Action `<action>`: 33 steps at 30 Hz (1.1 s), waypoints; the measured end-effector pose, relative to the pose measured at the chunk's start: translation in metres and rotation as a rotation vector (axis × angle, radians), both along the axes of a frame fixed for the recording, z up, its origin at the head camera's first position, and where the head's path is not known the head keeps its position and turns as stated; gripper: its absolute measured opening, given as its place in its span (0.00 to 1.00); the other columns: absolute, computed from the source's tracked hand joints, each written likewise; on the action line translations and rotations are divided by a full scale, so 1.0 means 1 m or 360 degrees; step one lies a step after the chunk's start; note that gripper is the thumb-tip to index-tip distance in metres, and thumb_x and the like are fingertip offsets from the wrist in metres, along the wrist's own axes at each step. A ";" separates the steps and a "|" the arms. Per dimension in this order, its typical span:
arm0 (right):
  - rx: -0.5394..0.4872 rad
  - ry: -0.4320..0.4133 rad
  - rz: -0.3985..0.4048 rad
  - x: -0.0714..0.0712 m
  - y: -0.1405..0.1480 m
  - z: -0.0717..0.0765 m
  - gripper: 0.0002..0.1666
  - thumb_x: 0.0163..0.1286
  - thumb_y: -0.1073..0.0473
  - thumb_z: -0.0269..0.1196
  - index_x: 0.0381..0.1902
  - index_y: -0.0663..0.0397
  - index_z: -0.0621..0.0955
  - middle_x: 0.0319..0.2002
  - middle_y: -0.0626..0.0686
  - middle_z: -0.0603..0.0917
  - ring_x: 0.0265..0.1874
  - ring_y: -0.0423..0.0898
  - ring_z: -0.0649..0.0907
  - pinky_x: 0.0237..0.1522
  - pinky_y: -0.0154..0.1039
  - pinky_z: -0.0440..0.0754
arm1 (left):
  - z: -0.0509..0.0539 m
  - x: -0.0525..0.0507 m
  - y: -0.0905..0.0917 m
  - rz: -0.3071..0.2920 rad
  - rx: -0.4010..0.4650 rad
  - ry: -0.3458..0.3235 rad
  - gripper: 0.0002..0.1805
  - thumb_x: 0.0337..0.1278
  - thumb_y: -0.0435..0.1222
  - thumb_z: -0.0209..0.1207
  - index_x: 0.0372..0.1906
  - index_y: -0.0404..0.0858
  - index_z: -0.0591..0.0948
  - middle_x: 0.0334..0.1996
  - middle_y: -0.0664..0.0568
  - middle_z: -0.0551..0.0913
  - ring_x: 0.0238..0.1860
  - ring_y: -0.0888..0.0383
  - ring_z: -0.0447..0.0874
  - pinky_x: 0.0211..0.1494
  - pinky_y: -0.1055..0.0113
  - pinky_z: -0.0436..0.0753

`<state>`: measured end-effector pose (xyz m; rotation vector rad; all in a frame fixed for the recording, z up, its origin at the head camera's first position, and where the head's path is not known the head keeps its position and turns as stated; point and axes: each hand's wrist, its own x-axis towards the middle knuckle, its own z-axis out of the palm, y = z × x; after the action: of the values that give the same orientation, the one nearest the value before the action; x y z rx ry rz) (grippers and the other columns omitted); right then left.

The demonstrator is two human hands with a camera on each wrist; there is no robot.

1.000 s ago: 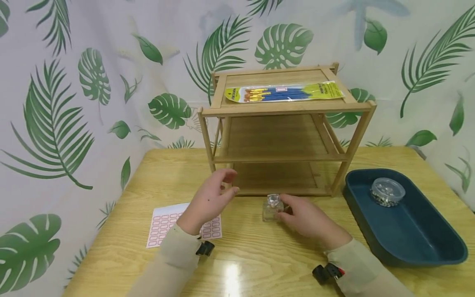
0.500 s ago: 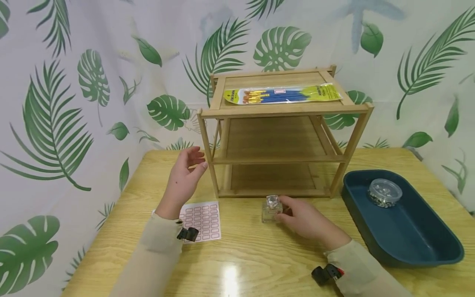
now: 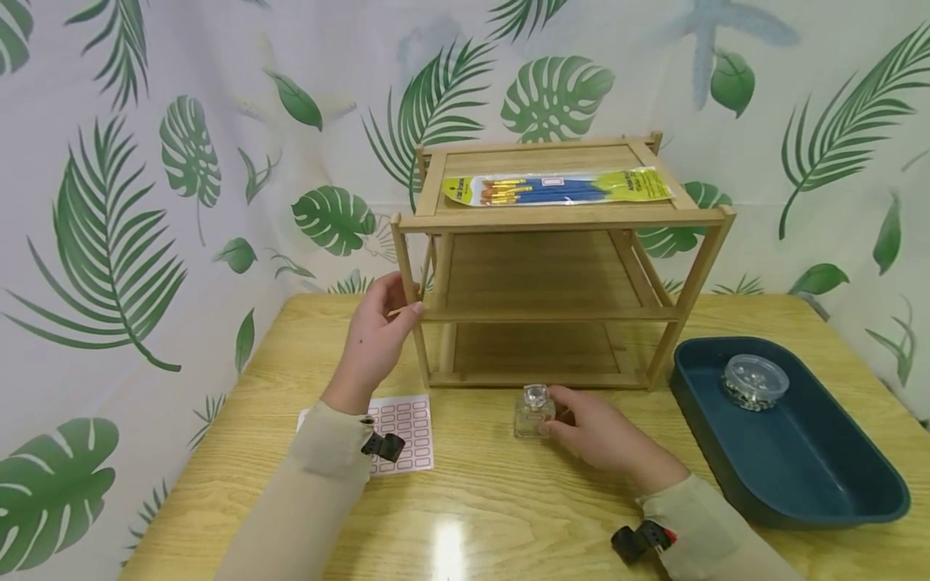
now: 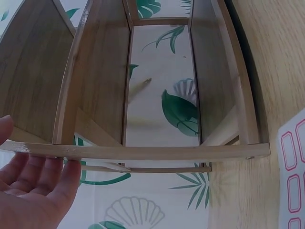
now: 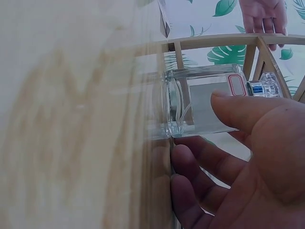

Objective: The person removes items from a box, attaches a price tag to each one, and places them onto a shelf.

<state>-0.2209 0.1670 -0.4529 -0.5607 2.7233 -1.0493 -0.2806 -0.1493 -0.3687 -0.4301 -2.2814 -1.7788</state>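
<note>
Your left hand (image 3: 374, 323) has closed in, fingers (image 4: 67, 188) gripping the rack (image 3: 538, 270), while at its six o'clock your right hand (image 3: 606, 436) pinches a likely slick, breakable glass bottle (image 3: 531, 415), best held mid-body.

Shelf (image 3: 559, 219): both lower bays are facing front, leaving a way in between posts. Front-left post (image 3: 421, 355) is standing between left thumb (image 3: 404, 318) and left fingers (image 4: 43, 174). Glass bottle (image 3: 533, 421) is obstructing the bottom bay's middle, right fingers (image 3: 567, 395) crowding its right side. Brush pack (image 3: 563, 188) is blocking the top deck's middle. Bare table (image 3: 479, 452) is running between bottle and label sheet (image 3: 410, 436). Blue tub (image 3: 792, 460) is blocking the right; round container (image 3: 756, 381) is occupying its far end, near end giving room.
</note>
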 end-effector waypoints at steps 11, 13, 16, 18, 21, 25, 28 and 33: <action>0.0002 -0.0010 -0.0001 0.000 0.002 0.000 0.23 0.73 0.53 0.65 0.62 0.53 0.77 0.44 0.48 0.84 0.43 0.44 0.83 0.44 0.48 0.81 | 0.003 -0.005 0.001 0.0020 0.0013 0.0046 0.23 0.75 0.39 0.56 0.69 0.38 0.71 0.58 0.44 0.80 0.57 0.54 0.78 0.62 0.52 0.77; -0.0004 -0.0006 0.0003 0.000 0.001 0.000 0.21 0.73 0.53 0.65 0.61 0.53 0.77 0.43 0.47 0.84 0.43 0.44 0.82 0.44 0.48 0.81 | 0.003 -0.006 0.001 0.0026 0.0025 0.0060 0.22 0.75 0.39 0.56 0.68 0.37 0.71 0.57 0.43 0.80 0.57 0.54 0.79 0.62 0.52 0.77; 0.0001 0.0015 0.0011 -0.001 0.000 -0.001 0.19 0.74 0.55 0.65 0.59 0.51 0.78 0.42 0.47 0.84 0.42 0.43 0.82 0.44 0.47 0.81 | 0.004 -0.007 0.002 0.0031 0.0050 0.0079 0.21 0.76 0.37 0.54 0.68 0.37 0.71 0.56 0.44 0.81 0.57 0.54 0.80 0.61 0.54 0.78; 0.0005 0.0022 0.0011 -0.001 0.000 -0.001 0.18 0.74 0.55 0.64 0.58 0.51 0.78 0.42 0.47 0.84 0.42 0.43 0.82 0.44 0.47 0.81 | 0.004 -0.008 0.003 0.0031 0.0065 0.0092 0.20 0.76 0.36 0.54 0.67 0.36 0.72 0.55 0.44 0.81 0.56 0.53 0.80 0.61 0.54 0.78; 0.0004 0.0024 0.0009 -0.001 0.000 -0.002 0.19 0.74 0.55 0.64 0.59 0.52 0.78 0.42 0.47 0.84 0.42 0.43 0.82 0.44 0.48 0.81 | 0.004 -0.009 0.003 0.0027 0.0083 0.0107 0.18 0.77 0.34 0.53 0.65 0.34 0.72 0.53 0.43 0.82 0.56 0.50 0.81 0.62 0.55 0.78; -0.0015 0.0002 0.0007 -0.001 0.000 -0.003 0.21 0.74 0.54 0.64 0.61 0.54 0.77 0.43 0.47 0.84 0.43 0.44 0.82 0.44 0.48 0.81 | 0.002 -0.011 0.004 0.0029 0.0099 0.0122 0.17 0.77 0.34 0.53 0.64 0.33 0.73 0.53 0.40 0.82 0.55 0.48 0.82 0.62 0.55 0.78; -0.0039 -0.0029 -0.0006 0.000 0.000 -0.002 0.20 0.74 0.54 0.64 0.59 0.54 0.77 0.43 0.48 0.84 0.43 0.44 0.82 0.43 0.48 0.81 | 0.000 -0.012 0.004 0.0023 0.0113 0.0132 0.17 0.77 0.34 0.53 0.63 0.34 0.74 0.53 0.37 0.81 0.55 0.49 0.82 0.61 0.56 0.79; -0.0067 -0.0073 -0.0039 0.000 0.000 0.000 0.19 0.73 0.54 0.65 0.59 0.54 0.78 0.42 0.48 0.84 0.41 0.44 0.82 0.40 0.45 0.81 | -0.002 -0.014 0.005 0.0023 0.0120 0.0150 0.16 0.77 0.34 0.53 0.63 0.35 0.74 0.52 0.40 0.82 0.55 0.46 0.82 0.61 0.57 0.79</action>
<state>-0.2206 0.1674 -0.4529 -0.5049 2.6810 -1.1136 -0.2948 -0.1444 -0.3709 -0.4725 -2.1413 -1.7913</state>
